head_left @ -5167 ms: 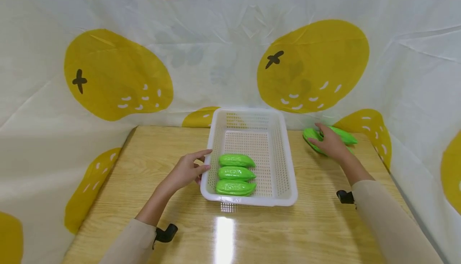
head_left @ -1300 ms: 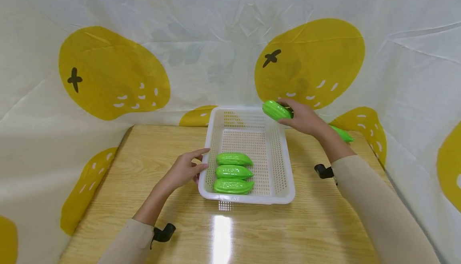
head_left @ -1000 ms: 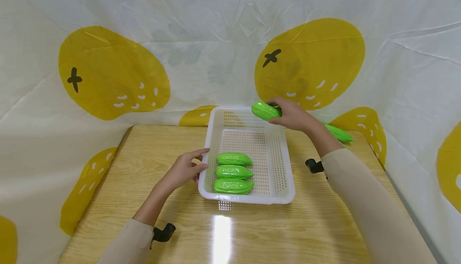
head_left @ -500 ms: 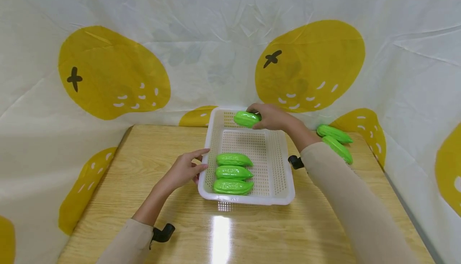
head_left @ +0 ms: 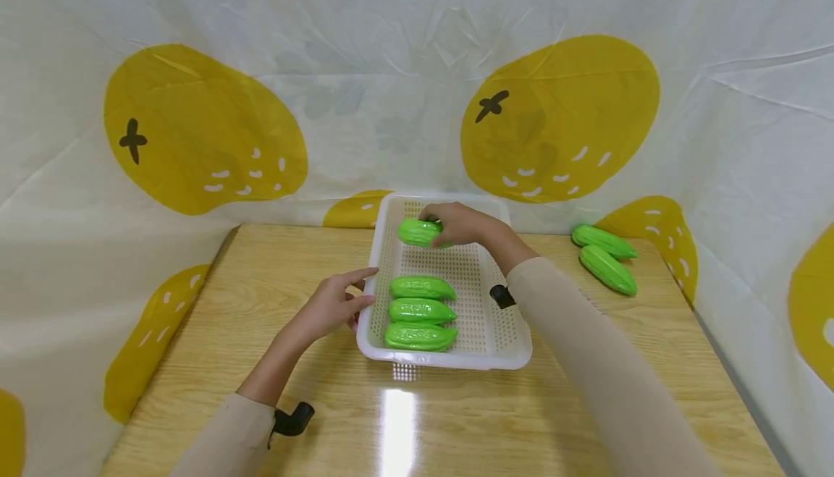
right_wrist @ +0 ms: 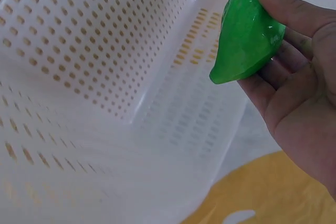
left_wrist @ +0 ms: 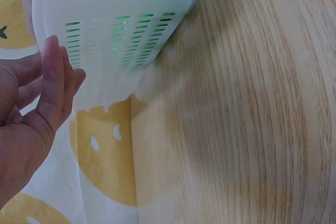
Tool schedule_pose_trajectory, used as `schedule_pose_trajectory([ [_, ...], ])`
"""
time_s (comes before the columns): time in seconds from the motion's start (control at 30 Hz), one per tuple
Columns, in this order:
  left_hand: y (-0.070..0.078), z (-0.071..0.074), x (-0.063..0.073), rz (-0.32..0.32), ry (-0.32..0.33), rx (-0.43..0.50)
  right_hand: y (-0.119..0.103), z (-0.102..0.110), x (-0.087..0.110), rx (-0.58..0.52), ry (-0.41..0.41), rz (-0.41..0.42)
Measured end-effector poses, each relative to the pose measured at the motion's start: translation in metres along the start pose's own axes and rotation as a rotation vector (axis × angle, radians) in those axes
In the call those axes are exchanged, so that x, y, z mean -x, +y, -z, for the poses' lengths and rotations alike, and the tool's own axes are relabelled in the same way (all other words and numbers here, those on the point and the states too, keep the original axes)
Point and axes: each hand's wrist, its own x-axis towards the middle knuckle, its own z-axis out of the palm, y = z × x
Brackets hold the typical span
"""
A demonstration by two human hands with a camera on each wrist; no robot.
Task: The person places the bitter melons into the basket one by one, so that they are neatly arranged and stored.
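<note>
Your right hand (head_left: 459, 224), seen from the head, grips a glossy green, ridged, gourd-shaped piece (head_left: 414, 233) over the far end of the white, perforated, rectangular plastic basket (head_left: 469, 362), towards its left wall. Your left hand (head_left: 329, 307) touches the basket's left rim, its fingers reaching forward and only slightly bent. Inside the basket, at the near left, three similar green gourds (head_left: 422, 310) lie side by side in a stack of rows, their pointed ends towards the basket's right. Two more green gourds (head_left: 607, 270) lie close together to the right of the basket, on the light wood-grain desk (head_left: 287, 260). Behind the basket hangs a white cloth printed with large yellow fruits (head_left: 384, 115).

From your left wrist, the fingers lie along the outside of the basket's slotted wall, by the rim, and green shows through the slots.

From your right wrist, your thumb presses one side of the held gourd and your fingers back the other; its pointed end sticks out free of them, above the basket's wall.
</note>
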Motion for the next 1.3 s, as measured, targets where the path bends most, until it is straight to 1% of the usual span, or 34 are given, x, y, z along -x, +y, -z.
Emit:
schedule_pose_trajectory([
  [0.17, -0.001, 0.0, 0.001, -0.004, -0.005, 0.003, 0.002, -0.014, -0.007, -0.003, -0.032, -0.032],
  [0.33, -0.001, -0.001, 0.001, 0.002, -0.008, 0.002, 0.006, -0.027, -0.011, 0.016, -0.069, -0.06],
  [0.43, 0.0, -0.001, 0.001, -0.002, -0.015, 0.001, 0.009, -0.033, -0.012, 0.026, -0.099, -0.084],
  [0.53, 0.001, 0.0, 0.0, -0.004, -0.016, 0.003, 0.011, -0.036, -0.013, 0.028, -0.106, -0.098],
  [1.0, 0.002, 0.0, 0.0, 0.012, -0.014, 0.006, 0.016, -0.052, -0.012, 0.058, -0.14, -0.091],
  [1.3, 0.001, -0.002, 0.001, 0.011, -0.012, 0.003, 0.016, -0.054, -0.01, 0.049, -0.168, -0.083],
])
